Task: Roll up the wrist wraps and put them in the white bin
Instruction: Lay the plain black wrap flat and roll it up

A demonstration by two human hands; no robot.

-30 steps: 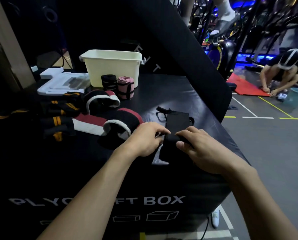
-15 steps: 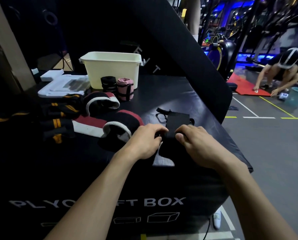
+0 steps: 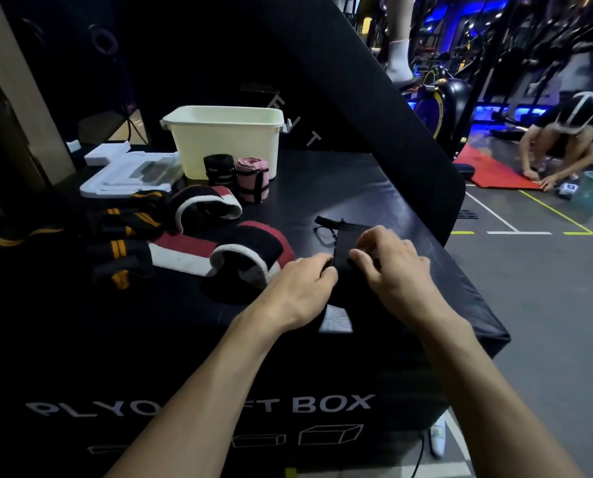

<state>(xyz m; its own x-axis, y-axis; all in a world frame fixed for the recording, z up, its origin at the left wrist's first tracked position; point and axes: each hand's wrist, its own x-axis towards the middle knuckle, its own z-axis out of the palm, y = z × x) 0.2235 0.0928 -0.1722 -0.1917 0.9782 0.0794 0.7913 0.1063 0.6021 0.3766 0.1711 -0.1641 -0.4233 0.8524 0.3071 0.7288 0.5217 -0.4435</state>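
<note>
I'm seeing both hands working the black wrist wrap (image 3: 340, 251) on the soft box top: my left hand (image 3: 300, 286) is pinching its near edge, my right hand (image 3: 393, 267) is curling fingers over it, both grips clamped on the wrap. The white bin (image 3: 228, 141) is sitting well back, with a black roll (image 3: 219, 170) and pink roll (image 3: 252, 179) standing just in front of it

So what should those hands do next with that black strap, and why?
Probably keep rolling toward the far end: both the left hand and right hand pinch the black wrist wrap, whose looped end lies flat, and the white bin comes later.
</note>
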